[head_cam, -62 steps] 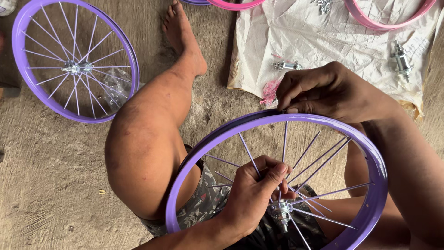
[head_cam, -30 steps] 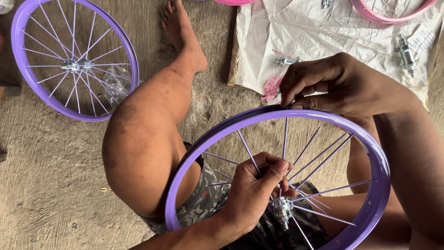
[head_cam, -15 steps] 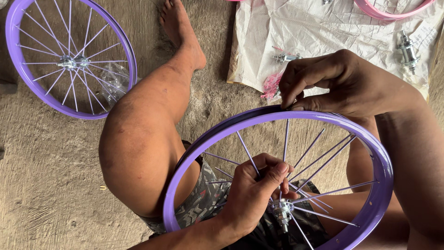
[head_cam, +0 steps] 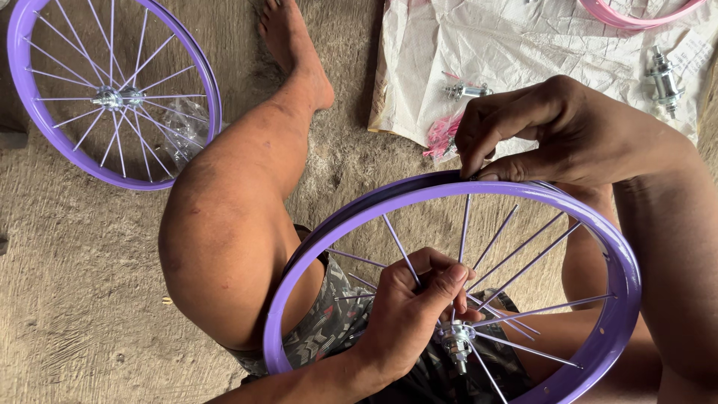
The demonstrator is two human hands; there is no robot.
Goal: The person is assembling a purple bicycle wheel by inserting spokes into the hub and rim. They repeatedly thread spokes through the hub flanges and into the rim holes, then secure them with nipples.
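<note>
Pinching at the top edge of a purple wheel rim, the right hand has its thumb and fingertips closed tightly on something too small to make out, right where a thin silver spoke meets the rim. Lower down, the left hand is curled inside the wheel, thumb and fingers clasped around a spoke close to the metal hub, which sits in the middle of the wheel just beside that hand. This partly spoked wheel stands tilted over the person's lap, leaning against the bent bare knee, with several spokes fanning from the hub toward the right side of the rim. At upper left, a second purple wheel, fully spoked, lies flat on the rough concrete floor. Near the top, a crumpled white sheet is spread on the floor, bearing 2 loose metal hubs, a small bundle of pink parts and the edge of a pink rim. One bare foot stretches toward the sheet.
</note>
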